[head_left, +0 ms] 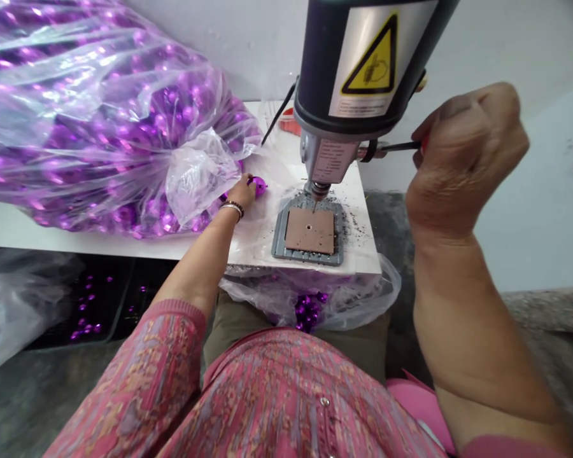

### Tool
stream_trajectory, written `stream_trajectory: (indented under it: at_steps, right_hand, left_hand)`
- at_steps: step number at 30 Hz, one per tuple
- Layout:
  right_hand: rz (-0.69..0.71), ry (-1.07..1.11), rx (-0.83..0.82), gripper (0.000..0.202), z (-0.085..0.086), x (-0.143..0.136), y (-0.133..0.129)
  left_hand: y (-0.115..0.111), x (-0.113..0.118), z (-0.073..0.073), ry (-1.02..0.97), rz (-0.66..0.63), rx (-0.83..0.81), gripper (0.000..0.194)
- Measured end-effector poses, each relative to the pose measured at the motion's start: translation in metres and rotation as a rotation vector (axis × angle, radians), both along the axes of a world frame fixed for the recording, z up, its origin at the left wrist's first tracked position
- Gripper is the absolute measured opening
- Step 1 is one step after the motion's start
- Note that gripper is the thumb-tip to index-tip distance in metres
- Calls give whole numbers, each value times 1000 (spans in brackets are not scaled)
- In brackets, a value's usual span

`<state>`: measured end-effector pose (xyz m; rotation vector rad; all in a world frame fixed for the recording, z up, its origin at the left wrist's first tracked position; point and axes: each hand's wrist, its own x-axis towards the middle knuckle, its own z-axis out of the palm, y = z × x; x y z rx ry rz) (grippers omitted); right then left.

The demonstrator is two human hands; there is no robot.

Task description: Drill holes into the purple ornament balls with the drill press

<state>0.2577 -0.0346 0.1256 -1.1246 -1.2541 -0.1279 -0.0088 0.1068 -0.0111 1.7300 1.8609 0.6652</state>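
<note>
A dark drill press (351, 70) with a yellow warning label stands over a grey base (279, 238). On the base lies a brown square plate (310, 232) with a small hole, below the thin bit. My right hand (463, 152) is wrapped round the end of the press's lever (401, 146). Left of the press, my left hand (242, 193) is closed on a shiny purple ball (259, 186) beside the mouth of a big clear bag (100, 121) full of purple balls.
An open plastic bag (310, 308) with purple balls hangs at the white table's (253, 245) front edge, over my lap. Dark shavings lie around the base. A red object (290, 122) and a black cable (279, 114) are behind the press. Loose purple balls lie in a black tray at lower left.
</note>
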Motion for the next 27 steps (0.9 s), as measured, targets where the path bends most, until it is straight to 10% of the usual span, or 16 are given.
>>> stream_trajectory:
  at_steps: [13,19,27]
  right_hand:
    - [-22,-50,2,36,-4,-1,-2]
    - [-21,-88,-166,35,32,1,11]
    - [65,105,-306,41,59,13,64]
  left_hand:
    - [-21,27,0,-327,-34,-43,46]
    - [-67,22,19,-743,-271,-302,41]
    - [-95,33,22,-577,-404,-353,54]
